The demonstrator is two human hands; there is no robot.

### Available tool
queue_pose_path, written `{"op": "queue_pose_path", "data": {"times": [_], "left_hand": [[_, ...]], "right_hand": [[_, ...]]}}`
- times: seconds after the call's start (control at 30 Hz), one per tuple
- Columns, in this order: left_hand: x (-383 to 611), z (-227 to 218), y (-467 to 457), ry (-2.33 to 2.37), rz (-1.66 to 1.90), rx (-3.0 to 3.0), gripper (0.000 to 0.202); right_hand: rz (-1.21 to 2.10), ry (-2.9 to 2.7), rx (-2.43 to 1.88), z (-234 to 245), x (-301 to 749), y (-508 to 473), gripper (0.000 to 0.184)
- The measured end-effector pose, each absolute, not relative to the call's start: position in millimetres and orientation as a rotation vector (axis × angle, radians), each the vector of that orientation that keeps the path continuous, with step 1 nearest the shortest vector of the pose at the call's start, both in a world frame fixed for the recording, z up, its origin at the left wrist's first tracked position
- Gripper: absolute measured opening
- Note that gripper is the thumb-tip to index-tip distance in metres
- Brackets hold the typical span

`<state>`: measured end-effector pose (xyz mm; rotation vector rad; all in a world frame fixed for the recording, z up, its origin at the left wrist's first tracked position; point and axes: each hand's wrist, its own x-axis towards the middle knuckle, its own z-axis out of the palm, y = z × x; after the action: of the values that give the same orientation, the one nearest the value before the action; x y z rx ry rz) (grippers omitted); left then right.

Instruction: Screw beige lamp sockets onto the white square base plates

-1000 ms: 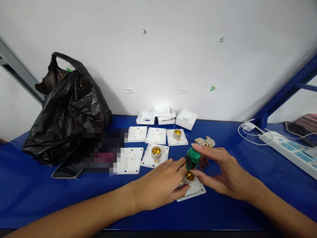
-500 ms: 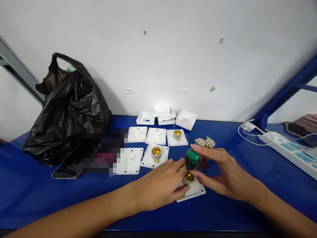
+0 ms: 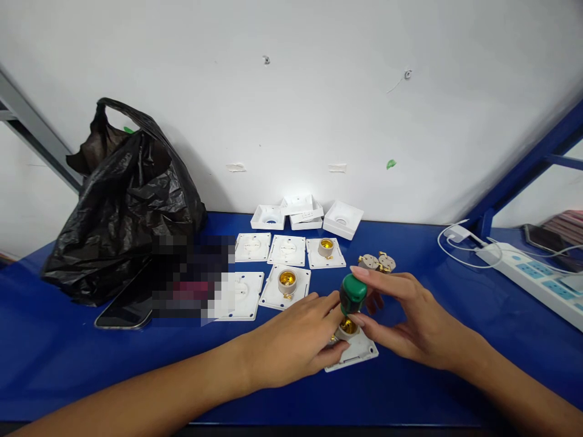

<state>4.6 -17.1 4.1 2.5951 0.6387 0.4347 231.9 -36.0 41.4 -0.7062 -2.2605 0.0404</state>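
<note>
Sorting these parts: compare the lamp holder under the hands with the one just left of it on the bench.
The held holder lies nearest the camera, pinned by the left hand, with the right hand standing a green screwdriver in its socket. The left holder lies farther back, untouched, socket open. The held holder's plate sits askew; the other's lies squarer. Both are white plates with brass-lined sockets.

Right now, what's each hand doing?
Left hand: closed on the lamp-holder plate, steadying it.
Right hand: grip shut on the green screwdriver handle, upright over the socket.

A green screwdriver handle [image 3: 354,292], white plates [image 3: 288,249] with seemingly brass-gold sockets, a black bag [image 3: 122,200], a blue table [image 3: 68,358].
</note>
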Motion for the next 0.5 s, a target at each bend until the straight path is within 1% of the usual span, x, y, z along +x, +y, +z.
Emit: {"op": "queue_pose_path", "data": {"times": [0.27,0.4,0.5], "left_hand": [[4.8,4.5,-17.5,0.641,0.426,2.594,0.024],[4.6,4.4,-16.8,0.641,0.427,2.592,0.020],[4.5,4.5,-17.0,0.639,0.436,2.590,0.021]], "right_hand": [[0.060,-2.263,-0.700,40.6,231.4,-35.4,0.054],[0.058,-2.259,-0.704,41.4,231.0,-36.0,0.056],[0.063,-2.257,-0.696,41.8,230.9,-36.3,0.056]]}}
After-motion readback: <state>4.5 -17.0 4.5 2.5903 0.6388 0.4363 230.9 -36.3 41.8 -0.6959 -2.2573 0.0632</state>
